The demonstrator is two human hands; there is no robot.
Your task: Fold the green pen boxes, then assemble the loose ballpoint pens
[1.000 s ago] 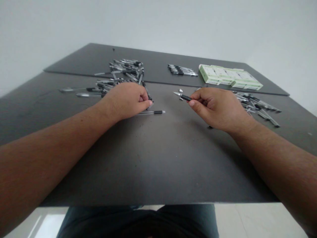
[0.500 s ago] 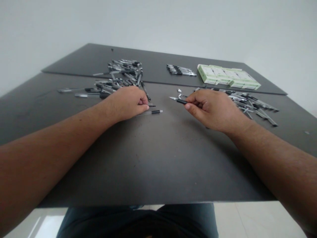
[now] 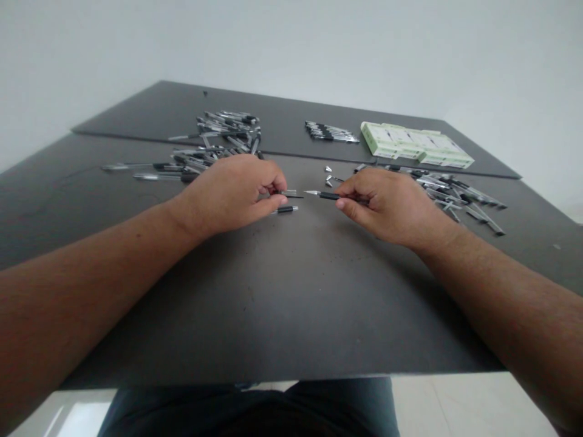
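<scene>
Over the last second both hands have drawn in toward the middle of the bench (image 3: 273, 303), and the gap between them is now narrow. We see the left hand (image 3: 230, 194) closed in a pinch on a slim clear pen barrel (image 3: 291, 194), which juts rightward from the fingertips and ends in a thin dark point. The right hand (image 3: 387, 203) is also pinching, its thumb and fingers closed on a black-gripped pen section (image 3: 328, 195) with a silver tip aimed left. The two pieces now lie roughly in line, tip toward tip, near each other but not touching. Both are held just above the bench or close to it; we cannot tell exactly how high from this view.

A loose pen (image 3: 286, 209), clear with a black band, lies just below the left thumb and partly under the hand. Two small silver cone tips (image 3: 328, 169) sit beyond the gap, near the right hand. Left of centre, behind the left hand, is a loose heap of pens (image 3: 214, 158), with a second heap (image 3: 455, 197) beyond the right hand. Farther off are a neat row of pens (image 3: 330, 132) and pale green boxes (image 3: 416, 145).
</scene>
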